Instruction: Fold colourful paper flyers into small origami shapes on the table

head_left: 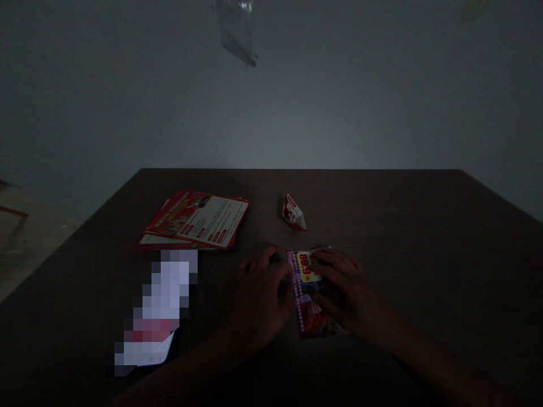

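A colourful printed flyer with a yellow price patch lies on the dark table in front of me. My right hand rests over its right part, fingers stretched and spread across the paper. At the flyer's left edge is my left hand, loosely curved and slightly blurred, with a gap between thumb and fingers and nothing visible held. Whether its fingertips touch the paper I cannot tell. Just beyond the hands stands a small folded paper piece, red and white.
A stack of red and white flyers lies at the back left of the brown table. Nearer me on the left is a lit phone, its screen pixelated. A clear plastic bag hangs on the pale wall behind the table.
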`<control>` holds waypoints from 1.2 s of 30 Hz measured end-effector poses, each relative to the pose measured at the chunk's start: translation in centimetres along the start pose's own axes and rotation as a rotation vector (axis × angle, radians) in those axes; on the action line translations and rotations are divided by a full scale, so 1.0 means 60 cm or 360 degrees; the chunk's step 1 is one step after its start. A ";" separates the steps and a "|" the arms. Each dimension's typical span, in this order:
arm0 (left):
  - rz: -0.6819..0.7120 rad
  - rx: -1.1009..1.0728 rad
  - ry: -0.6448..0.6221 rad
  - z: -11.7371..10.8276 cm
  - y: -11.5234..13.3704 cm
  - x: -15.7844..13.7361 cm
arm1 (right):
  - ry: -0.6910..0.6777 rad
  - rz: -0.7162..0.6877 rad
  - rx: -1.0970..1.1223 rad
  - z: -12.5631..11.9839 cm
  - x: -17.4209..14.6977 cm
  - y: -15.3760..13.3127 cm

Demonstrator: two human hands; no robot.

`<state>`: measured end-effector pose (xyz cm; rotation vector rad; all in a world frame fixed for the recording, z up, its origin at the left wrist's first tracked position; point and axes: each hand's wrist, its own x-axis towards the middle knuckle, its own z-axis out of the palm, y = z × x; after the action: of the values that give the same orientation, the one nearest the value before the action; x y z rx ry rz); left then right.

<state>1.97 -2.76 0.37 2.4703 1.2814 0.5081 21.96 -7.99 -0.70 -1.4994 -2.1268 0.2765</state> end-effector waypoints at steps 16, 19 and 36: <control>0.0027 0.0013 -0.0034 -0.004 0.003 0.002 | 0.0013 -0.0008 -0.0020 0.002 0.000 -0.001; 0.0030 0.0018 -0.0029 -0.004 0.002 0.002 | 0.0022 -0.0013 -0.0011 0.003 0.000 0.000; 0.0165 0.0101 -0.0138 -0.015 0.007 0.000 | -0.0064 -0.0138 -0.0054 -0.008 0.002 -0.007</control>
<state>1.87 -2.90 1.37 2.5917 1.1581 0.3861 21.81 -8.07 -0.08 -1.4266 -2.2321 0.2425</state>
